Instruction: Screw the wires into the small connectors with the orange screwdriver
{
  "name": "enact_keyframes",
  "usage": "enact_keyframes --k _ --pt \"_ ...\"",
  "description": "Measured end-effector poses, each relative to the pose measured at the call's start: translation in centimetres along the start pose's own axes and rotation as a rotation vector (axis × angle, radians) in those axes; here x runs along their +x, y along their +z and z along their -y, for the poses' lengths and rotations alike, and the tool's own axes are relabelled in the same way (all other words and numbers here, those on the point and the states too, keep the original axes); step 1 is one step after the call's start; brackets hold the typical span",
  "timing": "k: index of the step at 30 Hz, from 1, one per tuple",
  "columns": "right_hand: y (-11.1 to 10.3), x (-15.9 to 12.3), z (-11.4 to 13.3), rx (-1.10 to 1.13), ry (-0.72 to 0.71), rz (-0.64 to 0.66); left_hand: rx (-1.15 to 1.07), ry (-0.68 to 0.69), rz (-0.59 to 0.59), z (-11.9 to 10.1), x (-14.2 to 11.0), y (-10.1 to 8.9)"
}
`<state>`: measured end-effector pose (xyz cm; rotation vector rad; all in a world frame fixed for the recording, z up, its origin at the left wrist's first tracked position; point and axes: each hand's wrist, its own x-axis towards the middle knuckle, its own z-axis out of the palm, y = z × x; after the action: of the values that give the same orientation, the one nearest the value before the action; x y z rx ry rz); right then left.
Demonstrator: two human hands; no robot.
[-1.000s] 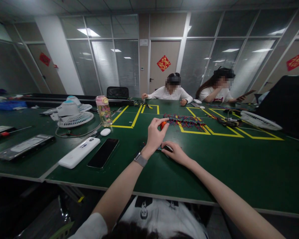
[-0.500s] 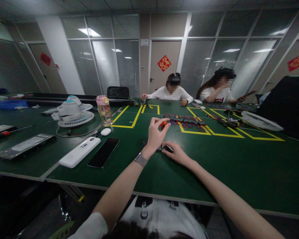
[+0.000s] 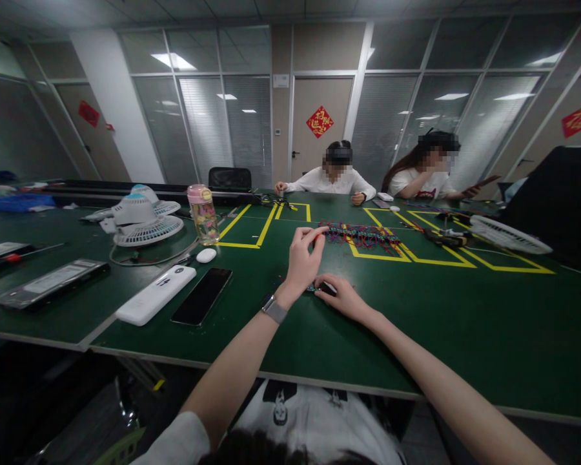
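My left hand (image 3: 304, 258) is raised above the table with its fingers closed round a small orange-red handle (image 3: 312, 243), mostly covered by the fingers; the tool's lower end is hidden. Just below it, my right hand (image 3: 339, 294) rests on the green table (image 3: 368, 342), its fingers curled over a small circuit board (image 3: 310, 289). A black piece (image 3: 325, 289) shows under those fingers. Beyond my hands lies a long row of small boards with tangled red and blue wires (image 3: 363, 236).
Left of my arms are a black phone (image 3: 202, 297), a white power-bank-like block (image 3: 155, 296), a white oval case (image 3: 206, 256), a bottle (image 3: 203, 216) and white fans (image 3: 148, 229). Yellow tape (image 3: 438, 263) marks the table. Two people (image 3: 336, 177) sit opposite.
My left fingers have shifted and straightened round the orange-red handle, which now shows less. My right hand keeps its place.
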<state>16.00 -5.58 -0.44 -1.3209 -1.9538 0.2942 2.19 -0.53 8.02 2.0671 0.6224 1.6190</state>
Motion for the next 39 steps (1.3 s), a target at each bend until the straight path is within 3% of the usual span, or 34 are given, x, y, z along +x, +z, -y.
enact_keyframes --k 3,10,15,21,28,34,39 --pt "0.01 0.02 -0.03 0.001 -0.003 -0.002 -0.041 0.019 0.014 -0.02 0.07 0.04" --pt "0.02 -0.01 0.0 0.003 0.004 -0.004 0.092 0.012 -0.049 -0.06 -0.03 -0.04" --pt "0.01 -0.01 0.18 -0.001 0.005 -0.003 0.017 0.031 0.008 0.17 0.01 0.09" --pt "-0.03 0.01 0.35 -0.002 -0.001 -0.012 0.119 0.03 -0.028 0.16 -0.15 0.09" --pt "-0.03 0.01 0.25 -0.008 0.004 -0.007 -0.003 0.035 0.03 0.09 0.0 0.09" --pt "-0.01 -0.03 0.21 0.001 -0.002 -0.003 0.114 0.021 -0.034 0.02 -0.1 -0.01" --pt "-0.07 -0.03 0.29 0.004 0.002 -0.005 0.034 0.071 0.029 0.33 -0.04 0.1"
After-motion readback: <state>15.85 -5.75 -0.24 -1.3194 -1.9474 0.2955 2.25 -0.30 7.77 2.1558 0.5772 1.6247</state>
